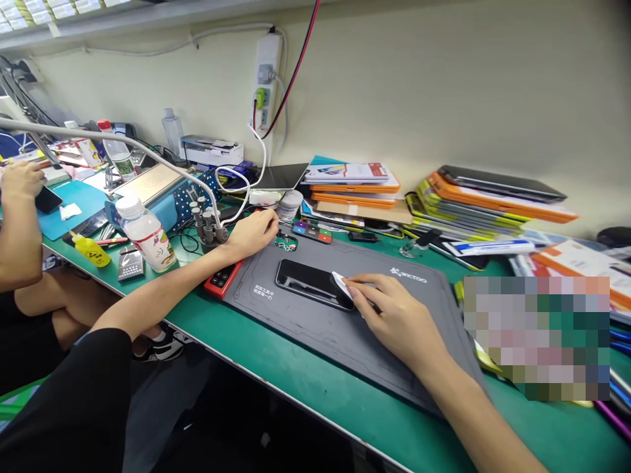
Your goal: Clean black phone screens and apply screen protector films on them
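Note:
A smartphone (315, 282) with a dark, glossy screen lies flat on a grey work mat (305, 335). My right hand (394, 312) pinches a small white wipe (341, 284) and holds it against the phone's right end. At the mat's upper left, my left hand (254, 231) is closed with its fingers curled down. Whatever it may hold is hidden. Beneath my left wrist is a red device with black buttons (224, 279). Small parts (286, 244) lie just right of that hand.
A clear bottle (145, 236), a yellow squeeze bottle (91, 251) and a tool holder (204, 223) stand left. Stacked orange-edged boxes (355, 190) line the wall. A white cable (148, 152) arches overhead. Another person's hand (22, 180) is at far left.

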`<state>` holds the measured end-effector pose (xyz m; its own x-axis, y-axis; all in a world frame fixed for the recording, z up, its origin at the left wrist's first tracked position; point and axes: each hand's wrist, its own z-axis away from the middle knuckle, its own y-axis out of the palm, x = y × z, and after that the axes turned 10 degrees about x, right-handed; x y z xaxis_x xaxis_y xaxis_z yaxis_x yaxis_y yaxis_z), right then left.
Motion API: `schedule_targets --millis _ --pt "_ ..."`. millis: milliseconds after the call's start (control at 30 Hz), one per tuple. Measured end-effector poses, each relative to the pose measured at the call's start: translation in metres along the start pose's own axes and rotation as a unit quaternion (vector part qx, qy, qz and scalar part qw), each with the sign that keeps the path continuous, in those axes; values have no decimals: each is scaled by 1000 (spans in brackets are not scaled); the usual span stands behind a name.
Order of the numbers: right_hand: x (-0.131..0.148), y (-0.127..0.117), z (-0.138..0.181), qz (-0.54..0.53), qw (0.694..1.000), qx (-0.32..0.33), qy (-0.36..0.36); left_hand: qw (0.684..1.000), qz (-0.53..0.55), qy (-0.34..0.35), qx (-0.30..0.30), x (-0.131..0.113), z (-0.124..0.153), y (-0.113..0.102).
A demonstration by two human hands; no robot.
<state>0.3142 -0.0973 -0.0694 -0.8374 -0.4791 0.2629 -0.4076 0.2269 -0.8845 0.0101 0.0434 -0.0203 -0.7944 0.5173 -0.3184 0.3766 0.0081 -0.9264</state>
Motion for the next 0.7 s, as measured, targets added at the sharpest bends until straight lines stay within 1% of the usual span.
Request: schedule_targets --millis 100,267,533,667,700 --pt "1 -1 -1 -5 1000 0 5 999 30 0 18 2 -2 0" --pt "1 -2 -1 -8 1000 2 4 997 70 10 30 7 -4 0" --pt "0 -2 0 -10 1000 9 4 997 30 46 46 12 -5 1" --pt "-1 -1 0 -8 1000 8 -5 995 -10 63 76 12 -4 1" --pt "-1 -1 0 -6 1000 6 -4 995 -17 68 73 12 -4 1"
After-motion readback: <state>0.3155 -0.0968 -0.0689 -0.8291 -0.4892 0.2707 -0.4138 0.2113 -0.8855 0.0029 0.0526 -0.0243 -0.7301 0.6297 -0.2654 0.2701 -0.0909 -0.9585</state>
